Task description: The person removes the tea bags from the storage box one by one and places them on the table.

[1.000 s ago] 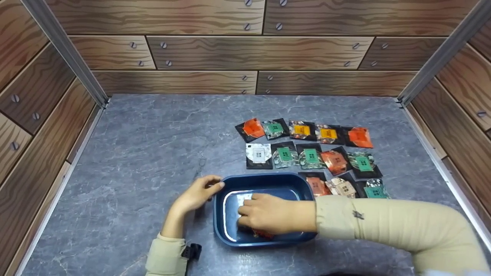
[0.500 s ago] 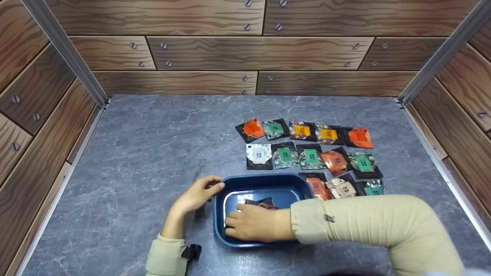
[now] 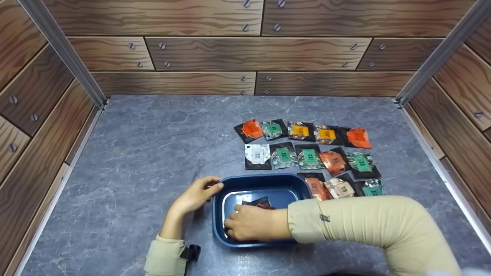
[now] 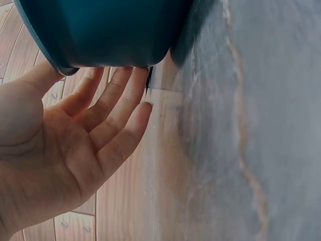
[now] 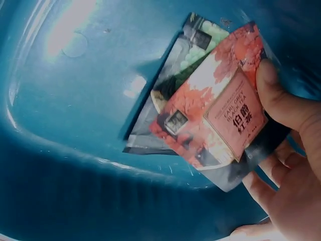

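Note:
My left hand (image 3: 197,193) holds the back left corner of a dark blue plastic basin (image 3: 264,176). In the left wrist view its thumb meets the rim and its gently bent fingers reach behind the outer wall. Down inside the basin, my right hand (image 3: 251,222) pinches a red and black Earl Grey black tea sachet (image 5: 220,105), thumb on top and fingers beneath. Partly under that packet lies a green and grey sachet (image 5: 188,70) on the basin floor. Dark sachets (image 3: 264,201) show just beyond the right hand; their full number is hidden.
Several tea sachets lie in rows right of and behind the basin, among them a white one (image 3: 257,156), a yellow-labelled one (image 3: 300,131) and a green-labelled one (image 3: 360,163). My right sleeve (image 3: 353,218) covers part of the front row. Wood-patterned walls (image 3: 199,53) enclose the grey marbled table (image 3: 145,134).
My right hand has shifted nearer and slightly left inside the basin, uncovering dark sachets behind it. Over the last half second it barely moves. My left hand stays at the corner.

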